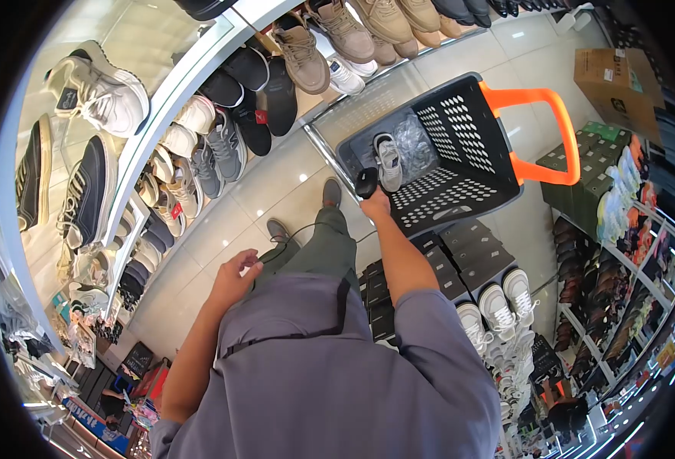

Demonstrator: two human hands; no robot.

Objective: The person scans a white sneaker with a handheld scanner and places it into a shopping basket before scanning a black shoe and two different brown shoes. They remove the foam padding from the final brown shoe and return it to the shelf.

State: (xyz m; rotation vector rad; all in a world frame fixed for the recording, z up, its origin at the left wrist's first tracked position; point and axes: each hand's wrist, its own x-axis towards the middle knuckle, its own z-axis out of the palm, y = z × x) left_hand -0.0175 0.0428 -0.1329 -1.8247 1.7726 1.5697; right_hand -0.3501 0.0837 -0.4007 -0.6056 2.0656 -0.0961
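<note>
My right hand [376,205] is closed around a small, dark, rounded object [365,183], whose kind I cannot make out. It is at the near-left rim of a black shopping basket [456,206] with an orange handle [571,145]. Inside the basket lie a grey-white sneaker [388,162] and crumpled clear plastic [418,145]. My left hand [239,274] hangs beside my left thigh, its fingers loosely bent and apart with nothing in them. A thin dark cable [303,228] crosses in front of my legs.
Shelves of shoes curve along the left and top, with tan boots [300,53] and grey sneakers [226,145]. Stacked dark shoeboxes [471,256] and white sneakers [496,310] stand to my right. A cardboard box [613,84] sits beyond the basket. Tiled floor [265,191] lies around my feet.
</note>
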